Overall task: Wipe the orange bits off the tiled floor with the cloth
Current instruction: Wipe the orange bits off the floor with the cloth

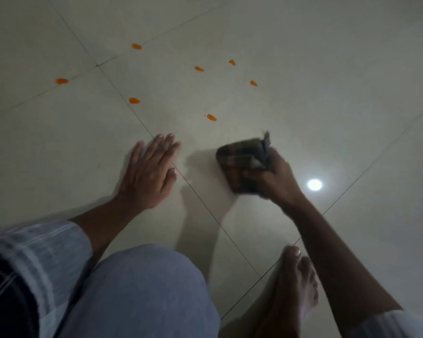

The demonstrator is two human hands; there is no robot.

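Now the left hand [148, 170] braces flat on the floor [327, 81] while the right hand [270, 178] clamps the bunched cloth [239, 158], ready for the bits [211, 117].

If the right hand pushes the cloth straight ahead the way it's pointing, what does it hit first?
Likely the nearest orange bit, just beyond the cloth held by the right hand. Only bare tile lies between; the exact line is uncertain from this view.

The tiled floor [303, 69] is seen as pale, smooth and glossy, a round lamp glare [314, 184] being mirrored at right of centre. A dark, soft woven cloth [239, 164] with a faint check is shown bunched. Blue denim trousers [144, 289] appear matt at lower centre, and a striped fabric sleeve [34, 245] at lower left.
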